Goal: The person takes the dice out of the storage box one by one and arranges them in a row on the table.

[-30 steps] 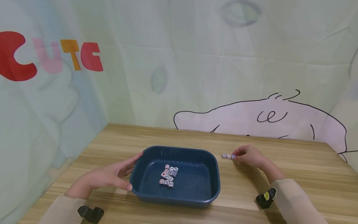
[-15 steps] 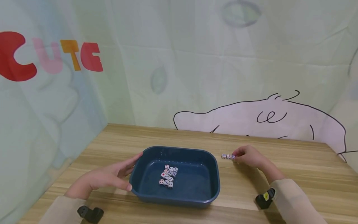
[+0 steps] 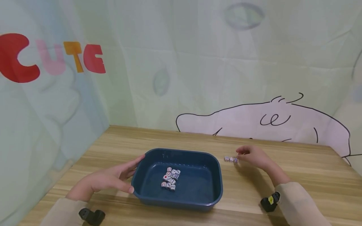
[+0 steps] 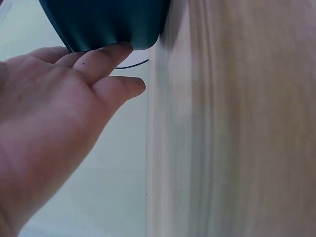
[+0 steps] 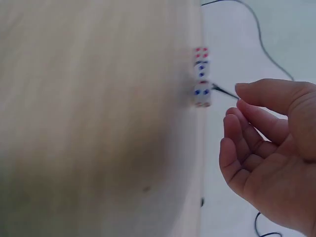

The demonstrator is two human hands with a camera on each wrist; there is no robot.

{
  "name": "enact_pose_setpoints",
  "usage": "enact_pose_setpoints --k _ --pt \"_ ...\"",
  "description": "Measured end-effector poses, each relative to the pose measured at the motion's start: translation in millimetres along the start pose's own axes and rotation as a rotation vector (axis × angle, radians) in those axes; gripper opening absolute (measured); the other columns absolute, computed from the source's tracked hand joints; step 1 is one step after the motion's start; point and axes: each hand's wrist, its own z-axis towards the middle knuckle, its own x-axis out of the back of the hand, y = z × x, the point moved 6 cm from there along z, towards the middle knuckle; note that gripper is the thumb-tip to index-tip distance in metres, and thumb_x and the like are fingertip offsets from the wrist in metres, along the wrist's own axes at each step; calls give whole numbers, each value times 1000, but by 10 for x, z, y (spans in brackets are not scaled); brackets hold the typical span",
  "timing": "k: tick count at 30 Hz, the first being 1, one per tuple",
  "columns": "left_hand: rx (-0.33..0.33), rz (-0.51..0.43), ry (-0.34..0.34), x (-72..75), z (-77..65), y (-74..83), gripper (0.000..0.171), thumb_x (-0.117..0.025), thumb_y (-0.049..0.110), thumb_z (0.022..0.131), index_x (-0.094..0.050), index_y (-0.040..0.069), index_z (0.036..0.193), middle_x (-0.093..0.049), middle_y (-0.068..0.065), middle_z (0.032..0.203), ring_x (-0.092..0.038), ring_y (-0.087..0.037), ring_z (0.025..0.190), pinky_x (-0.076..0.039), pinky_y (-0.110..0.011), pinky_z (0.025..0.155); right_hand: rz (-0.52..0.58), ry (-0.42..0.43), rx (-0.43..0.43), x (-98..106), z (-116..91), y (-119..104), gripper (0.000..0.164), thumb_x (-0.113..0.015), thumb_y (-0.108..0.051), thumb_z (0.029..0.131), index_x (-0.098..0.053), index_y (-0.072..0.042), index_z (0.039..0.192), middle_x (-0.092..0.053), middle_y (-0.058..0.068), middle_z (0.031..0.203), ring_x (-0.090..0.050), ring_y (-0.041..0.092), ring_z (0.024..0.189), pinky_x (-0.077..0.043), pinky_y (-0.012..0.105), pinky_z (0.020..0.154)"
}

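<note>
My left hand (image 3: 108, 179) rests against the left side of a dark blue tray (image 3: 198, 185), its fingers extended and the thumb near the front corner. In the left wrist view those fingers touch the outer tray wall (image 4: 111, 24). Inside the tray lies a cluster of several white dice (image 3: 169, 179) with red and blue pips. To the right of the tray, three dice (image 3: 231, 159) stand in a straight row on the table. My right hand (image 3: 255, 157) hovers just beyond the row's right end, fingers loosely bent and holding nothing. The right wrist view shows it apart from the row's end die (image 5: 202, 93).
The wood-grain table (image 3: 254, 201) stretches around the tray. A printed fabric backdrop (image 3: 198, 72) rises along its back and left edges. Black wrist cameras (image 3: 270, 202) sit at both cuffs.
My right hand has let go of the row's right-end die and lifted slightly away from it. The left hand and the tray have stayed in place.
</note>
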Motion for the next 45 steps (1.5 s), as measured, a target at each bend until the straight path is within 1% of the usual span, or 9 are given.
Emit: enact_pose_setpoints --k 3,6,10,18,24,29,34,39,45 --pt "5 -1 0 -4 0 -10 101 -69 10 87 7 7 154 2 -33 155 -7 -59 137 -33 -15 100 37 25 38 32 -18 -93 34 -63 -17 92 -63 4 118 -65 14 106 -58 24 95 -49 38 81" --pt "6 -5 -2 -5 -3 -19 101 -69 10 87 7 6 154 3 -33 155 -6 -60 137 -33 -15 100 74 37 92 56 -38 -236 33 -64 -17 92 -63 4 118 -66 12 104 -59 22 94 -50 36 80" --pt "8 1 1 -5 -7 -18 101 -69 10 86 7 5 154 2 -33 155 -7 -59 137 -34 -16 100 65 40 150 65 -73 -449 31 -65 -18 91 -65 1 116 -67 9 102 -59 21 91 -50 33 77" --pt "13 4 6 -2 -16 -16 101 -68 10 86 6 7 154 2 -32 156 -9 -59 137 -34 -16 99 65 6 217 -21 -147 -808 30 -67 -21 90 -67 -3 115 -68 5 97 -61 18 86 -51 32 72" --pt "11 7 3 -3 -17 -17 101 -69 10 86 6 6 154 2 -33 155 -9 -59 137 -36 -18 99 101 -37 272 -136 -186 -1044 28 -68 -17 89 -68 -3 113 -68 4 92 -60 17 80 -52 31 68" --pt "9 -4 -1 -5 -15 -19 101 -68 10 86 7 6 154 2 -33 155 -8 -59 137 -35 -18 100 90 -82 323 -248 -191 -1213 29 -68 -18 89 -68 -3 114 -68 2 92 -59 15 80 -51 30 71" --pt "20 0 1 -3 -15 -17 102 -69 11 86 7 6 154 2 -33 155 -8 -59 137 -36 -18 99 84 -127 347 -388 -194 -1327 26 -68 -17 89 -68 -4 112 -68 1 94 -60 14 83 -51 28 73" --pt "34 8 9 2 -11 -13 102 -69 12 86 6 7 154 3 -31 156 -8 -58 138 -34 -16 99 90 -167 377 -535 -218 -1443 24 -68 -15 89 -69 -5 111 -69 2 95 -61 12 80 -52 25 72" --pt "19 -1 -2 -3 3 -2 102 -69 12 87 7 6 154 5 -31 156 -7 -59 138 -33 -16 100 99 -210 398 -700 -236 -1559 22 -68 -15 90 -69 -6 110 -69 2 98 -61 11 84 -51 23 76"
